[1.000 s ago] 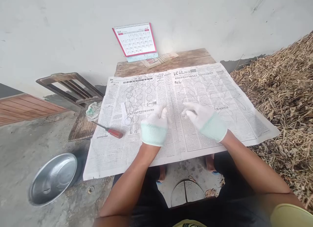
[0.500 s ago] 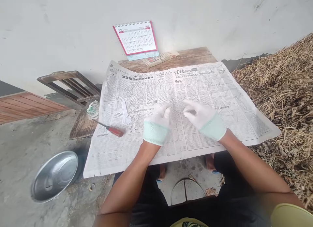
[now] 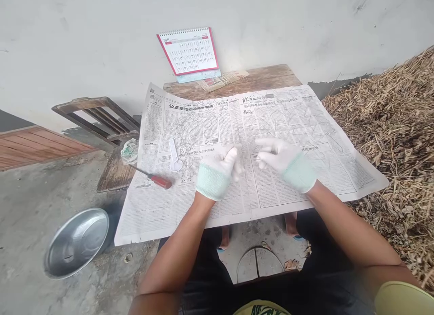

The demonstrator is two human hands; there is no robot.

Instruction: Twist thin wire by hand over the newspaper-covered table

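Observation:
Both hands wear white gloves with pale green cuffs and hover over a spread newspaper (image 3: 203, 211). My left hand (image 3: 219, 166) is closed, thumb pressed to the bent fingers. Opposite it, my right hand (image 3: 280, 157) has thumb and a finger drawn together, the index finger stretched apart. Anything between the fingertips is too fine to make out. Thin dark looping strands (image 3: 185, 129) lie over the newspaper's left half, and more thin strands (image 3: 312, 120) cross its right half. Left of my left hand lie a white plastic strip with a round end (image 3: 175, 157) and a red-handled screwdriver (image 3: 159, 181).
A desk calendar (image 3: 190, 53) stands at the back of the wooden table (image 3: 271, 75), beside a folded paper (image 3: 220, 81). To the left are a wooden chair (image 3: 98, 111) with a crumpled plastic bag (image 3: 129, 152) and a metal basin (image 3: 77, 242). Dry straw (image 3: 389, 125) is heaped at right.
My left hand has turned slightly, and its lower fingers show more. My right hand has shifted a little to the right. The things on the newspaper lie as before.

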